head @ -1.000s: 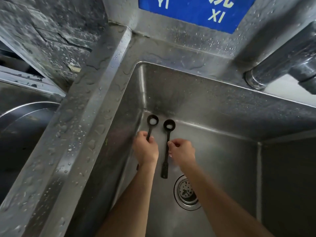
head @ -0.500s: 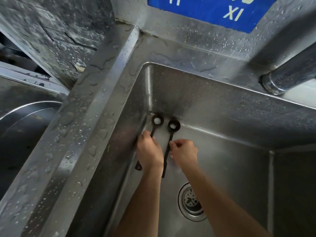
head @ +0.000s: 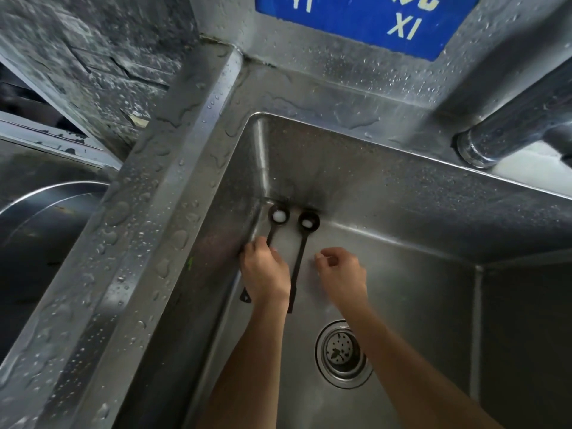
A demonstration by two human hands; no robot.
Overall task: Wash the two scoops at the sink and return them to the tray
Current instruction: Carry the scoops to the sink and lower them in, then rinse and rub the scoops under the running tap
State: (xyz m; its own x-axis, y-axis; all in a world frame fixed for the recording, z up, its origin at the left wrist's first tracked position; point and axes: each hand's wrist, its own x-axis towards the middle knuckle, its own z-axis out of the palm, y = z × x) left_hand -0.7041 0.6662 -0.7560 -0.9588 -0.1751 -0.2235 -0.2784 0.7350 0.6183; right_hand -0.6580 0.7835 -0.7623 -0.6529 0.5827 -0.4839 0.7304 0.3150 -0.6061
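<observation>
Two black long-handled scoops lie in the far left corner of the steel sink (head: 402,193), bowls pointing away from me, each with a white blob in it. My left hand (head: 266,275) covers the handle of the left scoop (head: 279,215) and grips it; the handle's end sticks out below my wrist. The right scoop (head: 308,223) rests on the sink floor with its handle running down beside my left hand. My right hand (head: 342,274) hovers just right of that handle, fingers loosely curled and holding nothing. No tray is in view.
The drain strainer (head: 342,354) sits in the sink floor near my right forearm. A chrome faucet (head: 510,131) juts in at the upper right. A wet steel ledge (head: 148,230) separates this basin from another basin (head: 37,230) on the left. A blue sign (head: 365,20) hangs behind.
Both scoops moved down and back into the sink's far left corner. My right hand has let go of the right scoop's handle and shifted right; my left hand stays on its scoop.
</observation>
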